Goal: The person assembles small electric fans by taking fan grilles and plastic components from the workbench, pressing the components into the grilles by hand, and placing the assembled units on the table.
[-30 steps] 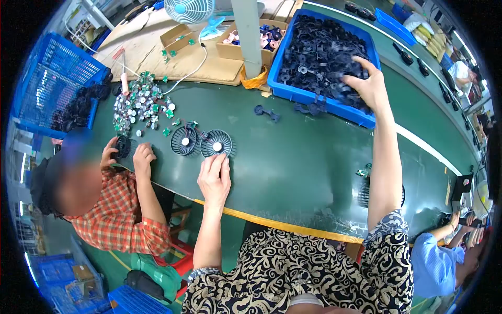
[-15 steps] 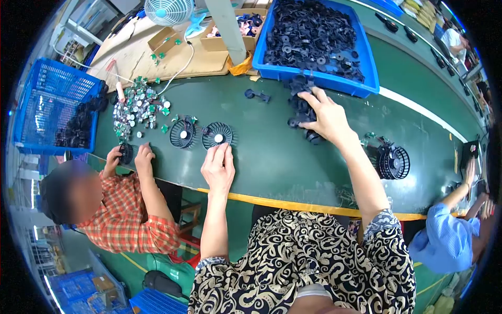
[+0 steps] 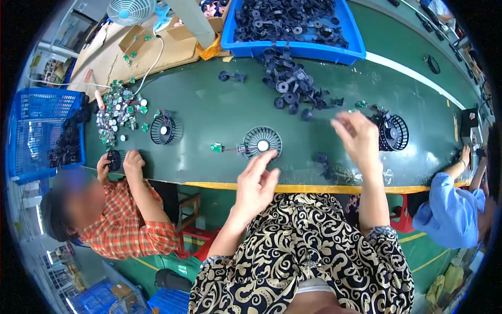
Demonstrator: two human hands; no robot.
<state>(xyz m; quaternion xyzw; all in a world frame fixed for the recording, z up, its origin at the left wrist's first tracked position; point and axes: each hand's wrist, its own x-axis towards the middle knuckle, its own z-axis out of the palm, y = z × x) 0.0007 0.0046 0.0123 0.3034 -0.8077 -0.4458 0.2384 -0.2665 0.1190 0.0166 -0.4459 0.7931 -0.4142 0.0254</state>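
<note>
My left hand point(image 3: 256, 183) has its fingers stretched out and the thumb apart, the fingertips at the lower rim of a round black fan cage point(image 3: 263, 138). That cage has a white hub in its middle, and thin wires run left from it to a small green circuit board point(image 3: 216, 147). Slightly blurred, my right hand point(image 3: 361, 138) hovers over the table with fingers bent and apart, and no thing shows in it. Below and left of it lies a blurred dark plastic part point(image 3: 323, 164). A heap of dark plastic parts point(image 3: 295, 86) is spread farther back.
Behind the heap stands a blue bin point(image 3: 293, 49) full of similar parts. Stacked black fan cages point(image 3: 391, 132) are at right, another fan cage point(image 3: 166, 129) at left. Circuit boards point(image 3: 117, 112) are piled near a co-worker in a checked shirt point(image 3: 136, 220), whose hands hold a cage.
The fan cage by my left hand has come right, with its board now trailing left. My right hand has left the dark parts, now spread out before the bin, and come nearer me.
</note>
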